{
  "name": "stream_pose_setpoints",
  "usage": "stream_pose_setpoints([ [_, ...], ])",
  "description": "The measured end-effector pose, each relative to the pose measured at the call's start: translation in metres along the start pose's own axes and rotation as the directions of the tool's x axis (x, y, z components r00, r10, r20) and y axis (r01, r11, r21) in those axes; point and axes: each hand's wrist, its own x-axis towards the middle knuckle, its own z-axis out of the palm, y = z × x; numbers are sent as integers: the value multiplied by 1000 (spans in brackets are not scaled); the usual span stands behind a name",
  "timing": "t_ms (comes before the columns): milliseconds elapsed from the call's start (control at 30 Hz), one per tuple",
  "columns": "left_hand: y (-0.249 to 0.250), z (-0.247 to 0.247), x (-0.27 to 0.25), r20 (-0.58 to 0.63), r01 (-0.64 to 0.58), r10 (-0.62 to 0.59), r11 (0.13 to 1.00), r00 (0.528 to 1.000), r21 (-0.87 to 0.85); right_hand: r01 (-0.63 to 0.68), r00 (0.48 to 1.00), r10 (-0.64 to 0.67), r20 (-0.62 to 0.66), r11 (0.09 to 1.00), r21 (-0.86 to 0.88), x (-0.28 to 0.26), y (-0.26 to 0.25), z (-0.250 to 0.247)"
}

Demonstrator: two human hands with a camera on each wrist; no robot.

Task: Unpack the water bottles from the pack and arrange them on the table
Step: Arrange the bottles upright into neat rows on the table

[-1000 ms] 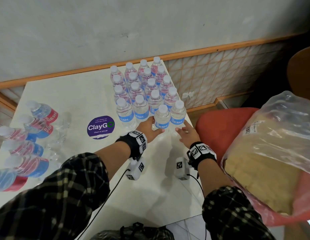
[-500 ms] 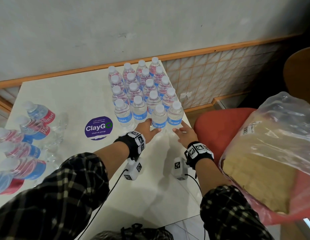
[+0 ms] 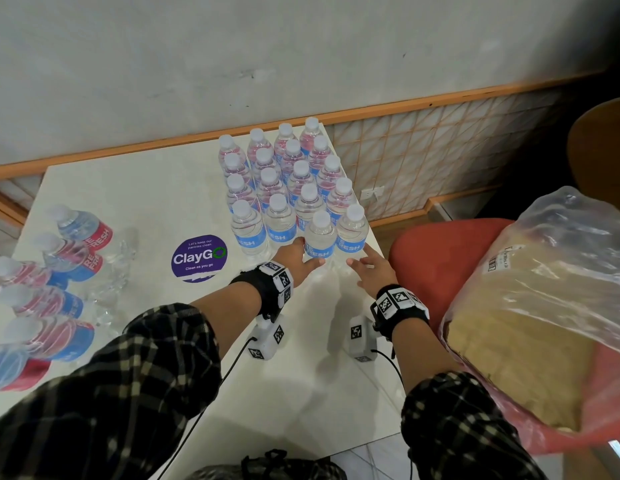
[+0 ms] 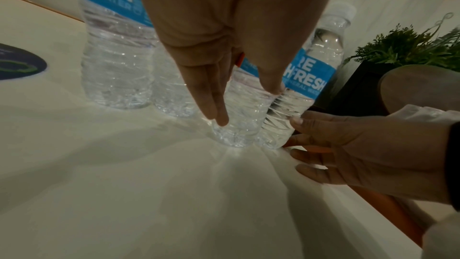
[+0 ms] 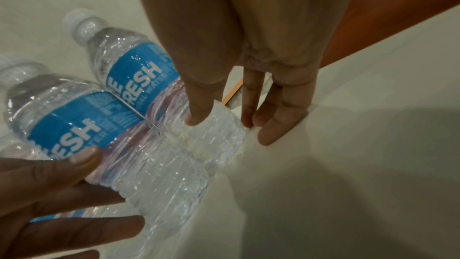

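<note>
On the pale, glossy worktop (image 3: 156, 202), a block of small clear plastic water bottles with white caps and blue labels (image 3: 284, 174) stands upright in tight rows along the right edge, reaching back towards the wall. At the near end of that block, two bottles stand a little forward of the rest, side by side and touching. The left hand (image 3: 298, 259) reaches to the nearer-left front bottle (image 3: 320, 237), fingers straight and close together, their tips against its lower ribbed part, with the thumb on the bottle's other side; nothing is curled tightly round it. The right hand (image 3: 371, 270) lies low by the worktop's right edge, its fingers straight and slightly spread; the right wrist view shows the thumb tip pressed to the lower part of the right-hand front bottle (image 3: 352, 230) while the other fingertips (image 5: 271, 131) rest on the worktop just beside its base. Both bottles stand on the surface.

To the left, a second lot of bottles with red and blue labels (image 3: 49, 289) lies on its side inside loose clear wrapping (image 3: 114, 271). A round purple sticker (image 3: 199, 258) sits between the two groups. Off the right edge, a red chair (image 3: 436, 261) carries a large clear plastic bag of tan material (image 3: 544, 306). Both forearms wear dark plaid sleeves and black wrist straps with printed markers.
</note>
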Motion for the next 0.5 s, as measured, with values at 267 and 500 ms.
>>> stream_pose_setpoints([
  [267, -2, -8, -7, 79, 67, -70, 997, 994, 44, 17, 1000, -16, 17, 998, -64, -6, 1, 3],
  [500, -6, -43, -44, 224, -40, -17, 968, 974, 247, -83, 992, 59, -107, 966, -243, -21, 1, 13],
])
